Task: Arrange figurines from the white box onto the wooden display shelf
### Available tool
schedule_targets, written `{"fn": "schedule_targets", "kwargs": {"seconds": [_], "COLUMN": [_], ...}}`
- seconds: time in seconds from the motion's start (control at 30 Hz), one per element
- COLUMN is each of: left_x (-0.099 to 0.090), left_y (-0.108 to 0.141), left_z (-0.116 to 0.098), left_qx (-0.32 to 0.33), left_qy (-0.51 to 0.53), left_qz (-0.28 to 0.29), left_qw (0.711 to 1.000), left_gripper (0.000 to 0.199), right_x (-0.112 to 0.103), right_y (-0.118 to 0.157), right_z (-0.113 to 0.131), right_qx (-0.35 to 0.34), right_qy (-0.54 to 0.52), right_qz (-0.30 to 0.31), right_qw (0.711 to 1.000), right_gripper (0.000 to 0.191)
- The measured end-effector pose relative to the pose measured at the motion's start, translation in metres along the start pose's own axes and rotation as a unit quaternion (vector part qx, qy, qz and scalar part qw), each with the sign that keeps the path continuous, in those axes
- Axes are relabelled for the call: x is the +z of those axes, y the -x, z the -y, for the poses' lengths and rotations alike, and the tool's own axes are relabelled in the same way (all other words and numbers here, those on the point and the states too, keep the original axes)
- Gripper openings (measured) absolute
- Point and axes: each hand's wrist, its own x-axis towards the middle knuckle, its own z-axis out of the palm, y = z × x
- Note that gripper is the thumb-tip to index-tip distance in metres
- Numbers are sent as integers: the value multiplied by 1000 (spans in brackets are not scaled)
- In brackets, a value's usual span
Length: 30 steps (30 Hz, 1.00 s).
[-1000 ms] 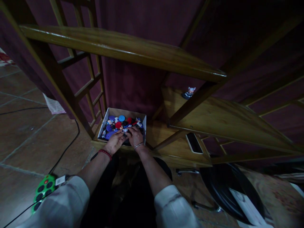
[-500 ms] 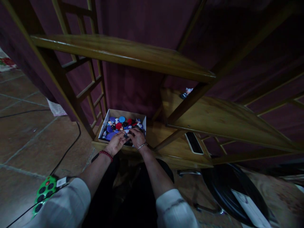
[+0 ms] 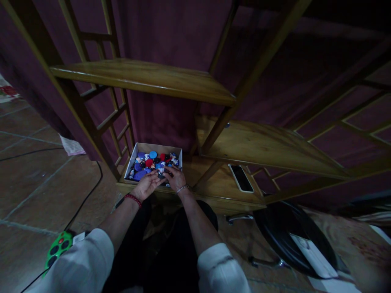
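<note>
A shallow white box [image 3: 180, 154] stands on the low wooden shelf, filled with small figurines and round bases in blue, purple, red and black. Over its near edge my two hands meet around a small figurine [image 3: 161, 171] with a pale top and a dark base. My left hand [image 3: 147, 185] is palm up, its fingertips closed on the figurine's left side. From the right, my right hand [image 3: 176, 178] pinches the same figurine with thumb and fingers. The hands cover the box's front right part.
Above the box runs a wooden shelf board [image 3: 146, 79]. A lower board [image 3: 259, 140] lies to the right, with a phone [image 3: 241, 178] beneath it. A black stool seat [image 3: 293, 240] is at right. A green power strip [image 3: 59, 248] with a cable lies on the floor at left.
The view has shifted, so the shelves and phone appear further left. Both hands stay together on the figurine, which now shows more upright between the fingers.
</note>
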Motion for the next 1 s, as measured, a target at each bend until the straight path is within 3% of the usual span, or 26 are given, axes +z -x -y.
{"fn": "schedule_targets", "kwargs": {"seconds": [0.33, 0.6, 1.0], "left_x": [10, 7, 5], "left_y": [18, 21, 26], "left_z": [3, 6, 6], "left_qx": [-22, -48, -45], "left_qy": [-36, -63, -79], "left_qz": [26, 32, 43], "left_qw": [999, 996, 995], "left_gripper": [15, 10, 20], "right_x": [-11, -15, -12], "right_y": [22, 37, 50], "right_z": [3, 8, 20], "right_qx": [-13, 7, 10], "right_qy": [-5, 1, 5], "right_qz": [-33, -84, -99], "right_qw": [999, 996, 995], "right_gripper": [19, 17, 19]}}
